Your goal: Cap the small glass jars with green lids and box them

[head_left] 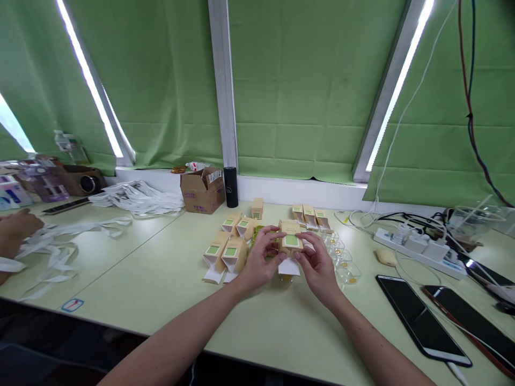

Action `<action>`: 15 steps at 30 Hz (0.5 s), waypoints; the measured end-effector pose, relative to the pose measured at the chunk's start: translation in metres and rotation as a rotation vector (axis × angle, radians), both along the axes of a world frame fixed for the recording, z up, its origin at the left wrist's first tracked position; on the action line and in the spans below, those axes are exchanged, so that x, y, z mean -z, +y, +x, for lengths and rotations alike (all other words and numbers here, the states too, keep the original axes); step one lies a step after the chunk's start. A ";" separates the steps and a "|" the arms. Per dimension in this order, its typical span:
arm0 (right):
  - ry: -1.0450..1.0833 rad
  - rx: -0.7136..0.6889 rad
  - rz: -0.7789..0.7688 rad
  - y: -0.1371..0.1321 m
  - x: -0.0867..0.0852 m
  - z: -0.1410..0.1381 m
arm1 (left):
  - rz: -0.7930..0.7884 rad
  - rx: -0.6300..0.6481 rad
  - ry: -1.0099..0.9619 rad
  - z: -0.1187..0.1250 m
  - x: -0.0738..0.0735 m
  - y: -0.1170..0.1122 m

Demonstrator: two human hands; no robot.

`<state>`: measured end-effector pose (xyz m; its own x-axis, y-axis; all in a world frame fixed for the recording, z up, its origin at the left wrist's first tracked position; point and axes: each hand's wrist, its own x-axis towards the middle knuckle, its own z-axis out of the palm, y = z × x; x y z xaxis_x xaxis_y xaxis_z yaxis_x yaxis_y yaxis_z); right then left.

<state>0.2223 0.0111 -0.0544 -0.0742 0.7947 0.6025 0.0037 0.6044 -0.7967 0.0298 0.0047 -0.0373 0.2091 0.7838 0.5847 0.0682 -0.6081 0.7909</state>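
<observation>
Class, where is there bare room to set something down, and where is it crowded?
Bare: the table between the white straps and kraft boxes; also between the forearms, this side of the held box. Crowded: the right, with phones and a power strip; beside the left hand, boxes; beside the right hand, clear plastic pieces.

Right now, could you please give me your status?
Left hand and right hand holding one box. White flap open. Clear cups close beside right hand.

One box [291, 241] sits between left hand [262, 257] and right hand [318, 262] at a table [161, 292] — more boxes [234, 254] to the left, containers [348, 273] just right, a carton [201, 193] beside a flask [230, 187] at left rear, a power strip [418, 252] behind a phone [422, 320] at right.
</observation>
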 end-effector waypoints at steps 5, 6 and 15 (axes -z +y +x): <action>0.038 0.003 -0.020 0.000 -0.001 0.001 | -0.003 0.130 0.010 -0.003 -0.004 -0.002; 0.039 0.007 -0.021 0.000 -0.002 0.001 | 0.000 0.143 0.018 -0.003 -0.004 -0.002; 0.060 0.007 -0.028 -0.001 -0.002 0.001 | 0.004 0.125 0.125 -0.002 -0.003 -0.003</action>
<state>0.2232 0.0104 -0.0520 -0.0324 0.8117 0.5832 -0.0405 0.5819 -0.8122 0.0282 0.0016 -0.0338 0.3755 0.7451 0.5511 0.0895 -0.6210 0.7787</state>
